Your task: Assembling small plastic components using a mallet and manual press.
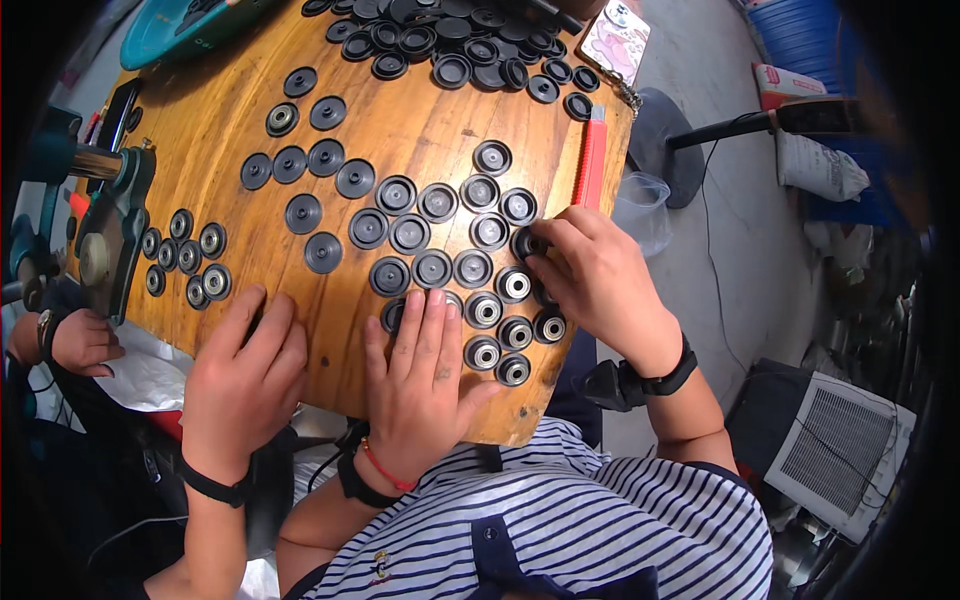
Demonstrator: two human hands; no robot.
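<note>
My right hand (612, 285) pinches a round black plastic wheel (523, 243) between thumb and fingers at the table's right side. My left hand (425, 385) lies flat with its fingers stretched out, fingertips resting over one or two black wheels at the front of the group; a wheel (393, 316) shows partly beside them. Right of these fingers stand several wheels with metal bearings (484, 310) in their centres. Farther back, black wheels without bearings (409, 233) lie hollow side up in loose rows, and flatter discs (322, 252) sit to their left.
A co-worker's hand (250, 375) rests at the front edge left of mine; another hand (88, 342) is farther left. Bearing wheels (189, 257) cluster near a green machine (125, 200). A black wheel pile (440, 40), teal basin (190, 30) and red cutter (592, 160) lie farther back.
</note>
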